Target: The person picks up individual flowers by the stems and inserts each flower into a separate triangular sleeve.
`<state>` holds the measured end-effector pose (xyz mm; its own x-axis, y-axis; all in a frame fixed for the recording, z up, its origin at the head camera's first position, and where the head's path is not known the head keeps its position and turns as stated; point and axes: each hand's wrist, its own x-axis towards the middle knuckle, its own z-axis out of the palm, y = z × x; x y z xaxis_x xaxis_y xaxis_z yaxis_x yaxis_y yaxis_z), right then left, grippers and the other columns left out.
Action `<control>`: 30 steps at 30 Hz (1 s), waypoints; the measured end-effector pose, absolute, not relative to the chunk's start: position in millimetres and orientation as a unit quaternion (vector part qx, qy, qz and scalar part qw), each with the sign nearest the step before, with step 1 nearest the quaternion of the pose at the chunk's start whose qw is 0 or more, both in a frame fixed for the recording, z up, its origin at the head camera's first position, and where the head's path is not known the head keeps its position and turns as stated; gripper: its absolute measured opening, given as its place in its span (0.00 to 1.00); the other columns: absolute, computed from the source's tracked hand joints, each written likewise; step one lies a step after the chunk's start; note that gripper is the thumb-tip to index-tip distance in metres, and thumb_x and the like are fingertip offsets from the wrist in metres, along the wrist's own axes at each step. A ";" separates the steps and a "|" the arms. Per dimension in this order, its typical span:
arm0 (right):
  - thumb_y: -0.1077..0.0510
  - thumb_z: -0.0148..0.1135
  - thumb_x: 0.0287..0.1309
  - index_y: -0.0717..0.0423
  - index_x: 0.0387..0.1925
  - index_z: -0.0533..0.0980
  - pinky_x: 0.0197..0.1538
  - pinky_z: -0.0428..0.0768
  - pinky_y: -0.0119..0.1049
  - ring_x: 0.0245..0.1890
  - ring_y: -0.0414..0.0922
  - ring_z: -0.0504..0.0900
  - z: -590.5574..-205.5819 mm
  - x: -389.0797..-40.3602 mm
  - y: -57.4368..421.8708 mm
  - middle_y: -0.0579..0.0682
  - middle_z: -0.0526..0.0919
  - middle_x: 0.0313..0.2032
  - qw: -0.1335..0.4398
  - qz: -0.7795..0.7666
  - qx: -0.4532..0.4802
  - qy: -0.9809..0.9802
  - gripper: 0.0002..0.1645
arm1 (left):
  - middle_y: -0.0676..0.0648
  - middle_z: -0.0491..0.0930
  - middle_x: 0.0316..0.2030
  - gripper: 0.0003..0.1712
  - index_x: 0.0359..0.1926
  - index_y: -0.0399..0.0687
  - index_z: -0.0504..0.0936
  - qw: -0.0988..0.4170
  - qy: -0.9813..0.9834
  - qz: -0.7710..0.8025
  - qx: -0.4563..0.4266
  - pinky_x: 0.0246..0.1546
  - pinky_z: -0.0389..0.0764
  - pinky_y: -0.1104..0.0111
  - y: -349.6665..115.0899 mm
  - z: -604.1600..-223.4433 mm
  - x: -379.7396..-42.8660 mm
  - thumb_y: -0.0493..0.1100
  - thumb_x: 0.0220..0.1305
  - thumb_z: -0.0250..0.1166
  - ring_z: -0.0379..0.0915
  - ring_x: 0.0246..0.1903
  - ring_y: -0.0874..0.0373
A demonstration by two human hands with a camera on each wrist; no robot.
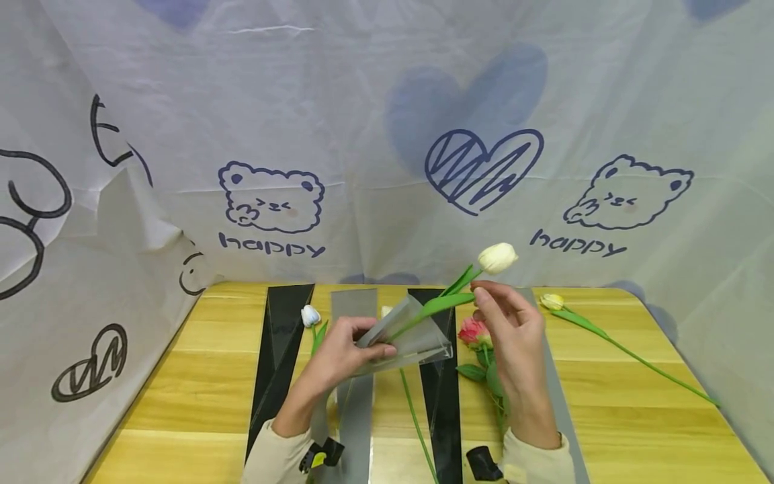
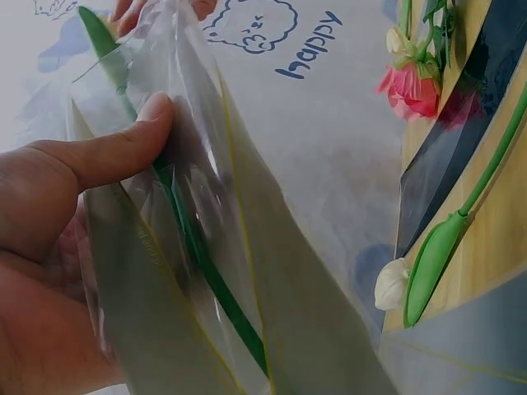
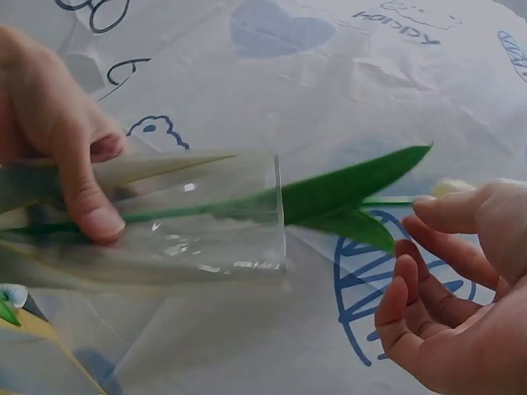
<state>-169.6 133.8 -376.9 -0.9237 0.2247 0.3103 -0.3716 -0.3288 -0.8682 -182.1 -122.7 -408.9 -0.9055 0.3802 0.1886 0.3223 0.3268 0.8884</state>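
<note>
A white tulip (image 1: 498,258) with green leaves stands tilted up to the right, its stem inside a clear-and-grey flower sleeve (image 3: 198,255). My left hand (image 1: 347,346) grips the sleeve, the thumb pressed over the stem through the film; in the left wrist view the stem (image 2: 210,267) runs down inside. Beside the tulip's head is my right hand (image 1: 514,329), fingers loosely bent, thumb and fingertips right at the stem and leaf tips (image 3: 383,234). In the right wrist view its thumb partly hides the bloom.
On the wooden table (image 1: 199,376) lie black sleeves (image 1: 281,336), grey sleeves (image 1: 353,430), a blue-white tulip (image 1: 310,316), a pink rose (image 1: 474,331) and another white tulip (image 2: 392,284). A yellow tulip (image 1: 551,302) lies at the right. A printed cloth (image 1: 375,134) hangs behind.
</note>
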 end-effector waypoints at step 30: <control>0.73 0.69 0.59 0.77 0.38 0.80 0.68 0.68 0.43 0.64 0.49 0.75 -378.1 -164.6 115.9 0.53 0.86 0.48 0.091 0.737 0.139 -0.655 0.08 | 0.44 0.87 0.40 0.18 0.50 0.37 0.87 0.067 0.791 0.567 0.221 0.39 0.81 0.64 -123.8 -399.4 -177.6 0.39 0.60 0.77 0.80 0.36 0.57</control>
